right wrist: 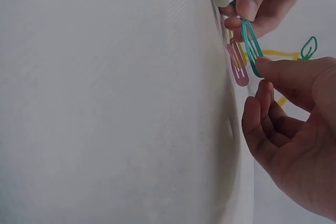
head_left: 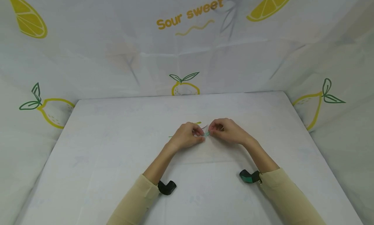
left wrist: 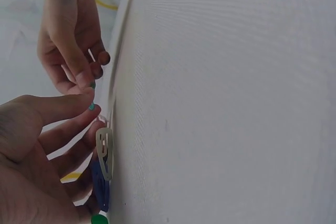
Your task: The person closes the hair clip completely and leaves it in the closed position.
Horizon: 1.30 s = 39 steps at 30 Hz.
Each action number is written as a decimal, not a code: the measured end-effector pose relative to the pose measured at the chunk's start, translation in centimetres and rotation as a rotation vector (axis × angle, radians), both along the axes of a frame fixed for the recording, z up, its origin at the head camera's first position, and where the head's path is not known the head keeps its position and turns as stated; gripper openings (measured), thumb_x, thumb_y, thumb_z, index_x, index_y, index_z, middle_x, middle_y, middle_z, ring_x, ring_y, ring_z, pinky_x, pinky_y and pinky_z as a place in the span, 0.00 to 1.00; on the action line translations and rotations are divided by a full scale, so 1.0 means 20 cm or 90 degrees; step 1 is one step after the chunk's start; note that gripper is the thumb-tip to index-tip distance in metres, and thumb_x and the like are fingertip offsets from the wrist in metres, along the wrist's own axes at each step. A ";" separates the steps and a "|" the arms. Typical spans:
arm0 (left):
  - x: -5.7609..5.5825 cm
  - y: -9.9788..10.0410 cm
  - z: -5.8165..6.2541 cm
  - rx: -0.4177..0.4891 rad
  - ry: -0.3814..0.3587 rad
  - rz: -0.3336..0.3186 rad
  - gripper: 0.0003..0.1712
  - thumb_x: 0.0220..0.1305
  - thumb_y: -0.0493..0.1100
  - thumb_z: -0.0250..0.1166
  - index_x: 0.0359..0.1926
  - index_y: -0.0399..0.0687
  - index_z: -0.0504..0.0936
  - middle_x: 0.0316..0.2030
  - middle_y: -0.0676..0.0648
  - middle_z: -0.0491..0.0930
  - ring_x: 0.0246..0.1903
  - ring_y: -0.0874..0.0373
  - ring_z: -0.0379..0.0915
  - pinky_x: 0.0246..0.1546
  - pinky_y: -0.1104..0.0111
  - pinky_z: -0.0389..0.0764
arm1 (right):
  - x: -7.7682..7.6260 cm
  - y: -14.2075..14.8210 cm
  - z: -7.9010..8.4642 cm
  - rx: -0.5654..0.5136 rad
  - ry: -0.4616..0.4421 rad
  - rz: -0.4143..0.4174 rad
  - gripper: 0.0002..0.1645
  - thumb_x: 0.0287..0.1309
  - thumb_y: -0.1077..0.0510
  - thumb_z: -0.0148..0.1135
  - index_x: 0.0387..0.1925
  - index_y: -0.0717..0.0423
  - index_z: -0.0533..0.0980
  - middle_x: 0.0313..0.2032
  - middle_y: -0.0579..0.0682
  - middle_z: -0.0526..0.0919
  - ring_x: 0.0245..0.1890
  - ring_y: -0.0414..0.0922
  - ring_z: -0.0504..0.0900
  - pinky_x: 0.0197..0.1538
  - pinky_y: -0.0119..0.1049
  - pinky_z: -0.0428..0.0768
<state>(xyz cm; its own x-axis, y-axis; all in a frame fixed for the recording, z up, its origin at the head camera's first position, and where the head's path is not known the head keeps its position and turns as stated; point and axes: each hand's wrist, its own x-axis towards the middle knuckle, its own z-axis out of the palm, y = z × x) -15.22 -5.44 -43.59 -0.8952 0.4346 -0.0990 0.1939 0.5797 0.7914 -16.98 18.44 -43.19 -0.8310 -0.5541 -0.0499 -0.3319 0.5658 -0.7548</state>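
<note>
Both hands hold a teal snap hair clip (right wrist: 253, 48) a little above the white table (head_left: 117, 173). My left hand (head_left: 187, 135) pinches one end between thumb and finger. At the other end, thumb and fingertips of my right hand (head_left: 229, 131) pinch it. A pink hair clip (right wrist: 241, 78) lies just behind the teal one. Beside the left fingers, the left wrist view has a pale cream clip (left wrist: 99, 150), a dark blue clip (left wrist: 98, 179) and part of a green clip (left wrist: 98, 219). The tip of a yellow clip (head_left: 199, 122) shows past the left hand, which hides the rest.
A white cloth wall (head_left: 117, 69) with printed lemons rises at the table's back edge, and similar walls stand at both sides. Black wrist devices, one at the left cuff (head_left: 167, 188) and one at the right cuff (head_left: 248, 176), jut inward over the table.
</note>
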 end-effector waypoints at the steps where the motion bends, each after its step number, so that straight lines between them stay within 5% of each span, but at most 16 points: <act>1: 0.00 0.00 0.00 0.003 0.003 0.001 0.05 0.65 0.39 0.77 0.40 0.43 0.91 0.36 0.48 0.88 0.35 0.61 0.78 0.40 0.71 0.76 | 0.00 0.00 0.00 0.000 0.004 0.000 0.08 0.71 0.68 0.62 0.43 0.58 0.86 0.37 0.49 0.88 0.39 0.43 0.81 0.47 0.31 0.80; 14: 0.00 -0.02 0.03 0.040 0.038 0.024 0.05 0.68 0.36 0.73 0.43 0.41 0.91 0.36 0.46 0.89 0.31 0.60 0.79 0.36 0.72 0.77 | 0.00 -0.01 0.02 -0.031 0.013 -0.013 0.05 0.73 0.64 0.65 0.45 0.59 0.86 0.42 0.53 0.90 0.43 0.43 0.84 0.50 0.32 0.83; 21: 0.00 -0.03 0.04 0.042 0.059 0.047 0.05 0.70 0.36 0.71 0.44 0.41 0.92 0.46 0.44 0.92 0.37 0.56 0.82 0.39 0.70 0.81 | 0.01 -0.01 0.03 -0.058 -0.005 -0.044 0.06 0.73 0.64 0.67 0.45 0.62 0.87 0.40 0.55 0.91 0.40 0.44 0.85 0.56 0.41 0.87; 29: 0.01 -0.03 0.06 0.082 0.079 0.060 0.04 0.71 0.34 0.72 0.44 0.40 0.91 0.48 0.43 0.92 0.42 0.52 0.84 0.44 0.67 0.84 | 0.02 -0.02 0.07 -0.105 -0.039 -0.043 0.09 0.75 0.65 0.64 0.49 0.68 0.85 0.45 0.62 0.90 0.43 0.57 0.88 0.52 0.28 0.85; 39: 0.02 -0.03 0.06 0.089 0.087 0.062 0.03 0.72 0.34 0.71 0.43 0.41 0.91 0.46 0.44 0.92 0.44 0.50 0.84 0.43 0.68 0.83 | 0.03 -0.02 0.07 -0.126 -0.065 -0.034 0.09 0.76 0.66 0.64 0.48 0.69 0.85 0.45 0.64 0.90 0.44 0.57 0.90 0.55 0.48 0.89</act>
<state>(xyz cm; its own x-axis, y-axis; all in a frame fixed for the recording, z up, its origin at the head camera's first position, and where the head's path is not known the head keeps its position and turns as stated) -14.77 -6.09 -42.33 -0.9347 0.3461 0.0810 0.2530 0.4877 0.8356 -16.36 18.01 -41.88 -0.8559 -0.5162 -0.0298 -0.2212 0.4176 -0.8813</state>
